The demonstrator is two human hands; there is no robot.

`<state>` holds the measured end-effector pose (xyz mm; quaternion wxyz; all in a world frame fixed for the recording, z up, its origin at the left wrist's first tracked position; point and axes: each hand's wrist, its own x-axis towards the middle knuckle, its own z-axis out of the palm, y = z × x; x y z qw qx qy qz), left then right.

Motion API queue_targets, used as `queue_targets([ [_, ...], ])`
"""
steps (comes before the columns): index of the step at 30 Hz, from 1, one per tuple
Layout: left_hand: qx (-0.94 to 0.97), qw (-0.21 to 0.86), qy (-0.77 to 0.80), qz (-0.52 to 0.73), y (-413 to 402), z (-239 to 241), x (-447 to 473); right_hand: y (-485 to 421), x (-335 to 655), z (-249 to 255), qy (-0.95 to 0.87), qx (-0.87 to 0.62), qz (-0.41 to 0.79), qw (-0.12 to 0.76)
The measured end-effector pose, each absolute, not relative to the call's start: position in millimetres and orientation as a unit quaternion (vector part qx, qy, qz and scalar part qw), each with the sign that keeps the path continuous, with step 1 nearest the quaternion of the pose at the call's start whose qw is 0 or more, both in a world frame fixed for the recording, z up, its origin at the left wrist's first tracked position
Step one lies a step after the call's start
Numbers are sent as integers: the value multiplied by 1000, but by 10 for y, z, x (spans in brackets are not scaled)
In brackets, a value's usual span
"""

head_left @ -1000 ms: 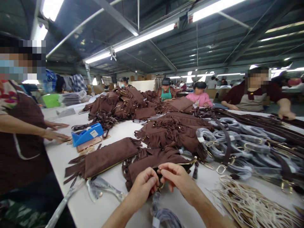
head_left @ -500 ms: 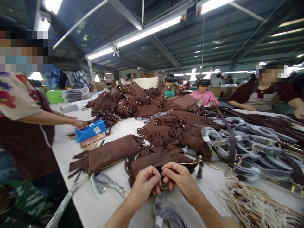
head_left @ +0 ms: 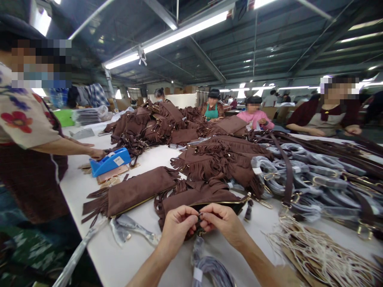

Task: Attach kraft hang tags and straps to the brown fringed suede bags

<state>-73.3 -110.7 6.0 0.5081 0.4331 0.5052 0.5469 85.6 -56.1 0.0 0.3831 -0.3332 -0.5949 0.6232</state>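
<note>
My left hand (head_left: 177,228) and my right hand (head_left: 223,224) meet at the near edge of a brown suede fringed bag (head_left: 197,199) that lies on the white table (head_left: 119,255). Both hands are closed in a pinch on a small metal fitting at the bag's near edge; the fingertips touch each other. A wrapped grey strap (head_left: 209,269) lies just below my hands. A second brown fringed bag (head_left: 134,192) lies flat to the left.
Heaps of brown fringed bags (head_left: 215,159) fill the middle of the table. Wrapped straps with gold clips (head_left: 311,175) lie at right, paper tags with white strings (head_left: 317,255) at near right. A person's hand rests by a blue tape dispenser (head_left: 110,161) at left. Other workers sit across.
My hands have stayed together on the bag's edge, fingertips drawn closer. The person at left has moved a hand to the blue tape dispenser.
</note>
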Motion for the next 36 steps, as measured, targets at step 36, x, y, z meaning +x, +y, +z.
queue_targets([
  [36, 591, 229, 579, 512, -1154, 2, -644, -693, 775, 40, -739, -335, 455, 366],
])
